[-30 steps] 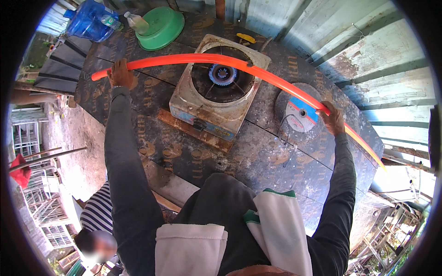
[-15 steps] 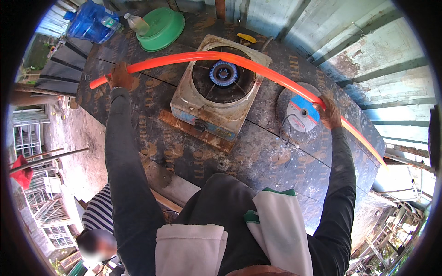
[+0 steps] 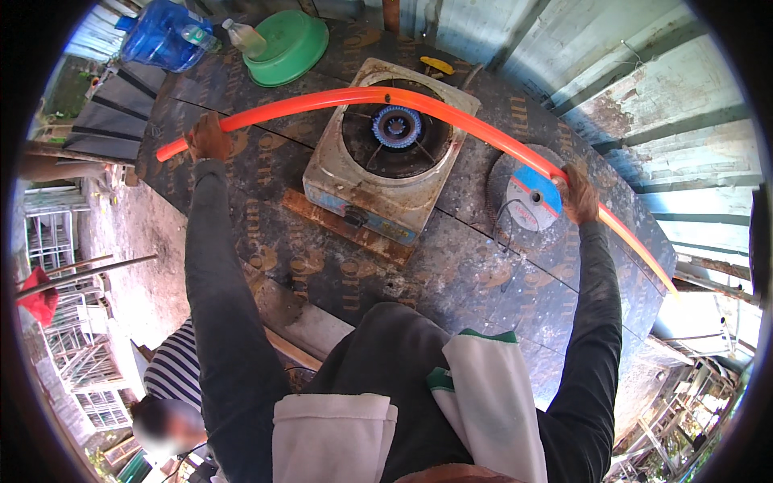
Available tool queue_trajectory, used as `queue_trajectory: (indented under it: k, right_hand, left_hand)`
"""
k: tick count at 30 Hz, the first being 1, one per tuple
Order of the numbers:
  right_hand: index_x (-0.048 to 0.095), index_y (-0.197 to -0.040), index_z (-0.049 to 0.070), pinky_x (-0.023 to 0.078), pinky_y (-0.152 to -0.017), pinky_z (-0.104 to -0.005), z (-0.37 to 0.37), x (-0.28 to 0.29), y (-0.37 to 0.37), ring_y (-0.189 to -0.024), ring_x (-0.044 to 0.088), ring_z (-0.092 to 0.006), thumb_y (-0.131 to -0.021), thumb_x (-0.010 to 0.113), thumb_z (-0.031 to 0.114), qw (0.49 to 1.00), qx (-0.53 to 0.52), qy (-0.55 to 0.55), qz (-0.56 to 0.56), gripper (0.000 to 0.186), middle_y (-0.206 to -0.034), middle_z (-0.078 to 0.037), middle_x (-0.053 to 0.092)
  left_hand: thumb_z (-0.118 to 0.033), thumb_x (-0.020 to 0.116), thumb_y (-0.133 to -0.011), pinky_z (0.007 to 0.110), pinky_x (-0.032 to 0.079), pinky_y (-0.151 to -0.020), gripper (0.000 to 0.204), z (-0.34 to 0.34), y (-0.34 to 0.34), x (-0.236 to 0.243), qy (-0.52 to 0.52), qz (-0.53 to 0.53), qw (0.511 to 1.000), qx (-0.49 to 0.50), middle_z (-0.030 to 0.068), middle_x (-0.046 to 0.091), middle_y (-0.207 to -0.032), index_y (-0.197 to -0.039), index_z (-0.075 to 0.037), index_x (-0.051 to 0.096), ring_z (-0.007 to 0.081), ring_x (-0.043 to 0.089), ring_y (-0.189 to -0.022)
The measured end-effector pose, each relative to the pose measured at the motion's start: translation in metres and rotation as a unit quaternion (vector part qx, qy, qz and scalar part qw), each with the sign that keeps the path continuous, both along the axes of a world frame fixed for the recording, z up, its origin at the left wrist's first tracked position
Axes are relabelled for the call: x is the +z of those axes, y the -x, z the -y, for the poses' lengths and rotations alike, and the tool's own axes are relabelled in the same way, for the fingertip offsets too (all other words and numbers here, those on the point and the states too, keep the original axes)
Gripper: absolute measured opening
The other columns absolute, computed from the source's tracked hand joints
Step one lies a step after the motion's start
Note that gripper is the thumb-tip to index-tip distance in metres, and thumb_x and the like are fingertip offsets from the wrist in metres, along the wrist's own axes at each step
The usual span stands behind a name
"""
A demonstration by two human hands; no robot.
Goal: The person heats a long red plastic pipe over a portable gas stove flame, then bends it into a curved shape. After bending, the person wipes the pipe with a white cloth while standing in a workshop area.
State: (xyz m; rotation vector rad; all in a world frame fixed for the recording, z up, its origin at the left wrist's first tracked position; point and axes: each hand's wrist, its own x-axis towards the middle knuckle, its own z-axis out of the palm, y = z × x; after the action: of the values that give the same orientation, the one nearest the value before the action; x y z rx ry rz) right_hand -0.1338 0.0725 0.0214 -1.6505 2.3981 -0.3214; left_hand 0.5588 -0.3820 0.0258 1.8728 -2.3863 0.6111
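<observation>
A long orange plastic pipe (image 3: 322,98) stretches across the view above a gas stove (image 3: 362,201), bowed so that its middle lies farthest from me. My left hand (image 3: 209,138) is closed round it near its left end. Toward the right, my right hand (image 3: 578,196) grips the same pipe, with the rest running past it to the lower right. Blue flames burn on the burner (image 3: 396,129), just on the near side of the pipe. A small dark mark shows on top of the pipe there. Whether the pipe touches the stove I cannot tell.
Cutting discs (image 3: 531,213) lie under the pipe by my right hand. A green basin (image 3: 286,48), a small bottle (image 3: 244,38) and a blue water jug (image 3: 165,36) stand far left. Behind the stove lies a yellow-handled tool (image 3: 437,64). A person in stripes (image 3: 175,366) is at lower left.
A dark mark now shows on the pipe above the burner, where none showed before. Both hands keep their grip in nearly the same places. The view has shifted slightly.
</observation>
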Motion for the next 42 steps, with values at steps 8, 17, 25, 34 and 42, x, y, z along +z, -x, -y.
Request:
queue_trajectory:
  k: [8, 17, 25, 34, 42]
  right_hand:
    - [0.065, -0.116, 0.004, 0.053, -0.088, -0.0531, 0.001, 0.006, -0.012, -0.106, 0.068, -0.0426, -0.095, 0.076, 0.056, 0.996, 0.023, 0.079, 0.017, 0.057, -0.115, -0.017, 0.068]
    - [0.070, -0.123, 0.010, 0.054, -0.088, -0.0500, 0.017, 0.009, 0.014, -0.108, 0.068, -0.0385, -0.085, 0.087, 0.036, 0.995, 0.028, 0.094, -0.034, 0.049, -0.111, -0.013, 0.067]
    - [0.067, -0.135, 0.012, 0.056, -0.095, -0.0460, 0.022, 0.012, 0.013, -0.115, 0.073, -0.0358, -0.089, 0.086, 0.032, 0.996, -0.041, 0.055, 0.054, 0.054, -0.123, -0.015, 0.075]
    - [0.063, -0.140, 0.006, 0.050, -0.109, -0.0472, 0.016, -0.008, 0.034, -0.130, 0.064, -0.0408, -0.098, 0.075, 0.043, 0.999, 0.032, 0.016, 0.010, 0.057, -0.137, -0.022, 0.067]
    - [0.062, -0.126, 0.005, 0.051, -0.097, -0.0516, 0.019, 0.018, 0.006, -0.118, 0.066, -0.0441, -0.105, 0.061, 0.056, 0.996, 0.001, -0.006, 0.093, 0.055, -0.123, -0.022, 0.069]
  left_hand:
    - [-0.016, 0.072, -0.090, 0.074, 0.033, -0.117, 0.033, 0.002, -0.005, 0.001, -0.016, -0.010, 1.000, 0.001, 0.0032, 0.067, -0.127, -0.123, -0.019, 0.066, 0.0308, 0.061, -0.130]
    - [-0.014, 0.069, -0.091, 0.082, 0.030, -0.118, 0.042, 0.009, 0.034, 0.001, 0.005, -0.063, 0.998, 0.020, 0.0004, 0.062, -0.138, -0.133, -0.022, 0.063, 0.0293, 0.052, -0.143]
    - [-0.018, 0.069, -0.098, 0.085, 0.033, -0.116, 0.046, 0.014, 0.045, -0.013, -0.034, -0.046, 0.998, 0.034, 0.0010, 0.057, -0.146, -0.141, -0.025, 0.057, 0.0300, 0.048, -0.147]
    - [-0.025, 0.071, -0.101, 0.087, 0.031, -0.116, 0.047, 0.025, 0.050, -0.044, -0.035, -0.061, 0.997, 0.041, -0.0013, 0.052, -0.153, -0.145, -0.027, 0.055, 0.0277, 0.043, -0.151]
    - [-0.026, 0.071, -0.102, 0.089, 0.031, -0.114, 0.047, 0.020, 0.073, -0.060, -0.044, -0.080, 0.995, 0.031, -0.0014, 0.052, -0.151, -0.145, -0.028, 0.054, 0.0289, 0.043, -0.151]
